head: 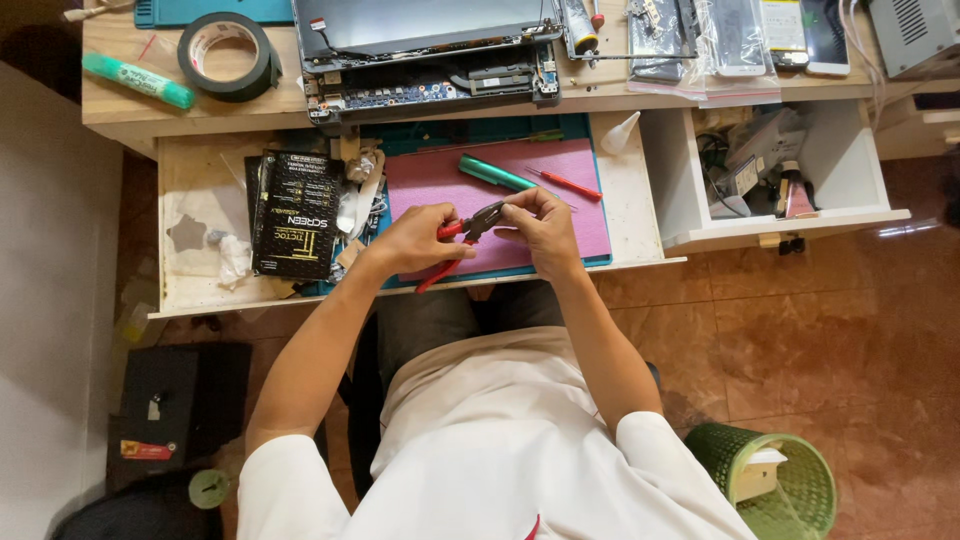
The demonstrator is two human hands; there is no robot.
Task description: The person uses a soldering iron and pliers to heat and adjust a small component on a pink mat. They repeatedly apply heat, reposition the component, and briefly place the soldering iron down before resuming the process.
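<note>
Far left on the desk top lay a green tube [137, 80] beside a roll of black tape [229, 56]. In the pulled-out tray [190, 200] sat a black packet [296, 212] among loose scraps.

Left hand [418, 240] was closed round the red handles of the small pliers [470, 228]; the tool sat over the pink mat [560, 185].

Right hand [540, 228] had its fingertips pinched at the pliers' nose, on something too small to make out.

Risks, as I judged them: the jaws could nip the right fingertips if the squeeze outran the pinch; a tiny piece could spring off toward the floor or the green basket [780, 480]; an elbow could sweep the green pen [497, 175] or red screwdriver [566, 184] off the mat.
</note>
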